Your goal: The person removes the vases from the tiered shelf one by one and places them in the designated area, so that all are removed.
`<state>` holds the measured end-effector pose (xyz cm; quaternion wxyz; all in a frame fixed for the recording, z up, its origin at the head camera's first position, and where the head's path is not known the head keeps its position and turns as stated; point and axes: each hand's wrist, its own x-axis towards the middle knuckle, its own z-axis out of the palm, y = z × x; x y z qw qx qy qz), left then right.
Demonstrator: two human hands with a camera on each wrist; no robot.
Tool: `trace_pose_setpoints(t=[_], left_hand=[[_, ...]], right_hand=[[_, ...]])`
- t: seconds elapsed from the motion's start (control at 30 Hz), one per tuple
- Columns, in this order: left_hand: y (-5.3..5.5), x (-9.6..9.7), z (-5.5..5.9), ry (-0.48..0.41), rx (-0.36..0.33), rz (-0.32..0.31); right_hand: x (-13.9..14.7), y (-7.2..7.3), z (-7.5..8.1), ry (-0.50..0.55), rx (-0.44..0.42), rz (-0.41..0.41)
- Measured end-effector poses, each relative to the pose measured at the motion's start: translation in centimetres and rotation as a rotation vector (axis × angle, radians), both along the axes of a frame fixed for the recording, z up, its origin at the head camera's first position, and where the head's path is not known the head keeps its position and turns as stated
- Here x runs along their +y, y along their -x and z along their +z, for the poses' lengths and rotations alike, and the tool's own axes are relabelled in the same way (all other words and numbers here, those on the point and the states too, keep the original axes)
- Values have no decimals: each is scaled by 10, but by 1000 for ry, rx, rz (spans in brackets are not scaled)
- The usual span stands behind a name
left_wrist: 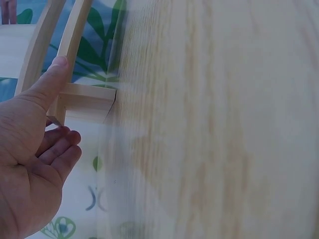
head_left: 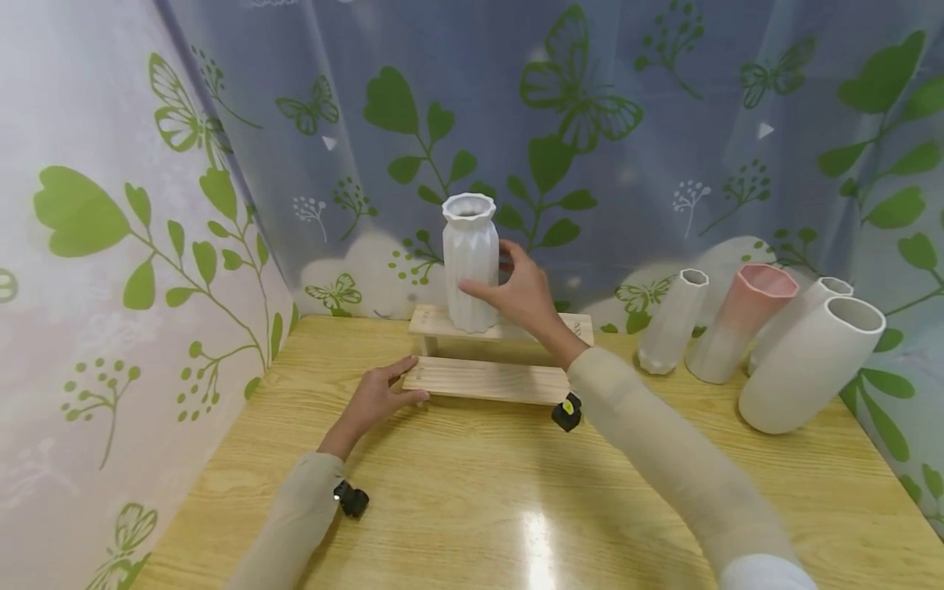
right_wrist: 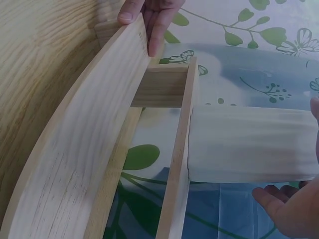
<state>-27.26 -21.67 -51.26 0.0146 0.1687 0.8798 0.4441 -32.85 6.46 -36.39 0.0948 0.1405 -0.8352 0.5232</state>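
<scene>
A white ribbed vase with a scalloped rim stands upright on the upper shelf of a two-step wooden stand. From its right side, my right hand holds the vase, thumb across the front and other fingers at the far side. In the right wrist view, fingers of my right hand show beside the vase. My left hand grips the left end of the stand's lower shelf. The left wrist view shows the left hand pinching the stand's end, with the lower fingers curled.
At the right of the wooden table stand several vases: a slim white one, a pink-and-white one, and a large white one partly covering another. A patterned curtain hangs close behind the stand.
</scene>
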Motion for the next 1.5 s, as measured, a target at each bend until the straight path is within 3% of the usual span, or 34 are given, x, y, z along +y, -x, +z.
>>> trace_pose_setpoints(t=[0.67, 1.5], left_hand=[[1, -2, 0, 8, 12, 6], [1, -1, -4, -9, -1, -4]], right_hand=[[-11, 9, 0, -15, -3, -36], [-9, 4, 6, 6, -21, -41]])
